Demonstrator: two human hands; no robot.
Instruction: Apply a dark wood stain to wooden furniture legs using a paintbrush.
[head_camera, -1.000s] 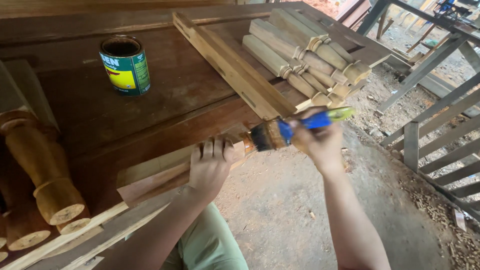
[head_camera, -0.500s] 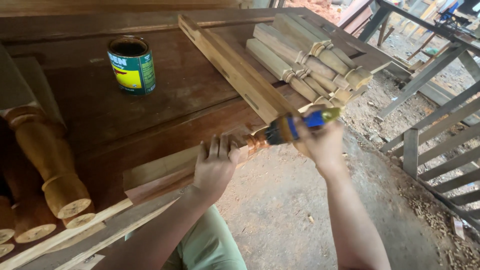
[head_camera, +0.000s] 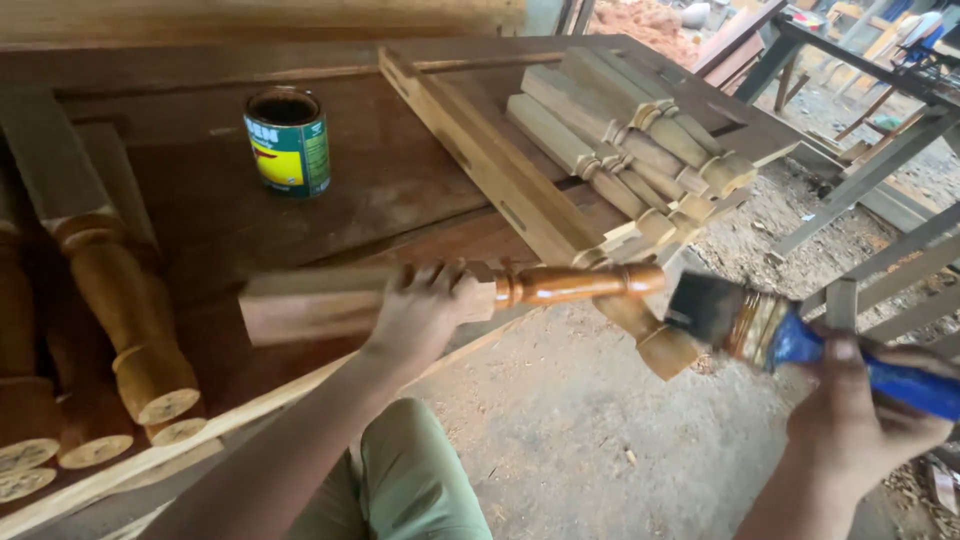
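Gripping, left hand: the left hand (head_camera: 428, 305) is closed around a turned wooden spindle with a square pale end and a glossy orange-brown rounded end (head_camera: 560, 285), fingers wrapped over its middle.
Right hand: the right hand (head_camera: 860, 420) is closed on the blue handle of a wide flat paintbrush with dark bristles (head_camera: 750, 325).
Brush: its bristles sit just beside the spindle's glossy end.
Spindle: held level past the edge of the dark brown wooden tabletop (head_camera: 200, 240).
Tabletop: an open green-and-yellow tin can (head_camera: 287, 142) and a stack of pale unfinished spindles (head_camera: 625, 150) rest on it.
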